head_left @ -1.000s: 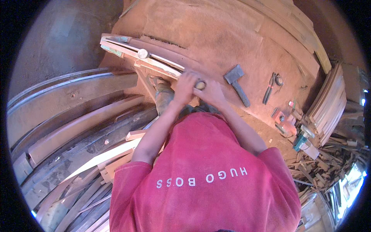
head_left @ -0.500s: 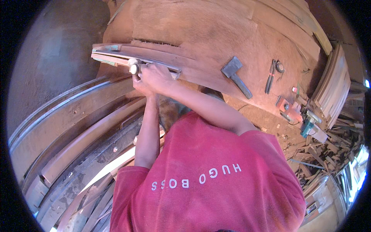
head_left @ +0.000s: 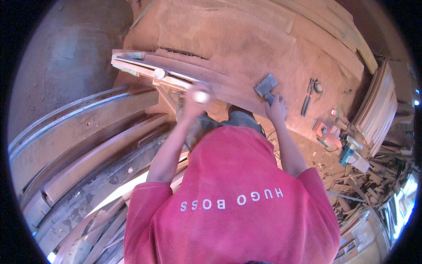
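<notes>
Our right hand (head_left: 277,108) has left the rail (head_left: 189,79) and now clasps the hammer (head_left: 267,86) handle on the slab (head_left: 228,35)—head-heavy, rigid, best gripped low; left hand (head_left: 195,99) blurred, grip unclear.

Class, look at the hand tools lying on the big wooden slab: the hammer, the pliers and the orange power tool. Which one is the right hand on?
The hammer: the right hand covers its handle, while the pliers and the orange power tool lie apart, untouched.

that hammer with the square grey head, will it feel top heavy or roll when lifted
Probably top-heavy: the hammer has a broad, blocky metal head on a slim handle. Its flat faces make rolling unlikely. The right hand covers the handle, so grip is hard to judge.
</notes>
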Demonstrator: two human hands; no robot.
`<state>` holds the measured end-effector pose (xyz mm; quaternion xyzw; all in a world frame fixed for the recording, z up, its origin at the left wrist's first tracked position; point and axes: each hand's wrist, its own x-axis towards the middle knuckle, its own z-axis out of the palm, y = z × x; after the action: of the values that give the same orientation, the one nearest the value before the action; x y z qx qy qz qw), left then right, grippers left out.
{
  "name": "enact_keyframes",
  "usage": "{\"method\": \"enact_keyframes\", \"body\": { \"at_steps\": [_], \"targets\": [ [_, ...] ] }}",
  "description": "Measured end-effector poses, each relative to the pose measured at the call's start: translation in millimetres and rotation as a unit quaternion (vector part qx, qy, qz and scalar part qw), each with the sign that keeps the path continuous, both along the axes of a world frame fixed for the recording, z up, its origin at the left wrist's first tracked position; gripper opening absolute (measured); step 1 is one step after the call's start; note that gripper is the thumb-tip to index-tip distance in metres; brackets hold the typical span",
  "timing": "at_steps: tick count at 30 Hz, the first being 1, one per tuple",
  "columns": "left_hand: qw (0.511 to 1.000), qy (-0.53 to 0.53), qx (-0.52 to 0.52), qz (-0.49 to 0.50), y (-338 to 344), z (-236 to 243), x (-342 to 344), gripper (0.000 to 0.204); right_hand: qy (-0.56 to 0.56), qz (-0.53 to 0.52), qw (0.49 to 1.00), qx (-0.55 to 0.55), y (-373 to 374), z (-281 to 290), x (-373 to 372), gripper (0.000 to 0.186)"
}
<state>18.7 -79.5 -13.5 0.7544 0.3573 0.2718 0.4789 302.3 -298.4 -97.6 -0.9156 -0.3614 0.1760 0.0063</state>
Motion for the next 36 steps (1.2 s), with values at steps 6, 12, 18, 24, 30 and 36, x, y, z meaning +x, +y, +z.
{"method": "enact_keyframes", "body": {
  "at_steps": [6, 12, 18, 24, 30, 36],
  "targets": [
    [0.988, -0.052, -0.037, 0.140, 0, 10, 5, 0.016, 0.007, -0.014, 0.998, -0.053, -58, -16, 8, 0.062],
    [0.950, -0.017, -0.206, 0.234, -2, 17, 0, 0.025, 0.005, 0.037, 0.994, -0.108, -40, -25, 17, 0.064],
    [0.979, 0.118, -0.068, 0.155, -43, 25, 45, 0.029, 0.124, 0.061, 0.989, -0.054, -16, 7, 9, 0.065],
    [0.993, 0.070, 0.082, 0.044, -54, 36, 52, 0.032, 0.241, 0.026, 0.970, 0.022, -28, -18, 5, 0.070],
    [0.948, -0.222, -0.030, 0.225, 47, 134, -2, 0.020, 0.346, -0.005, 0.936, 0.060, -14, -23, 4, 0.037],
    [0.916, -0.270, -0.052, 0.293, 60, 116, -22, 0.039, 0.455, -0.106, 0.877, 0.107, -8, 0, -6, 0.031]
  ]
}}
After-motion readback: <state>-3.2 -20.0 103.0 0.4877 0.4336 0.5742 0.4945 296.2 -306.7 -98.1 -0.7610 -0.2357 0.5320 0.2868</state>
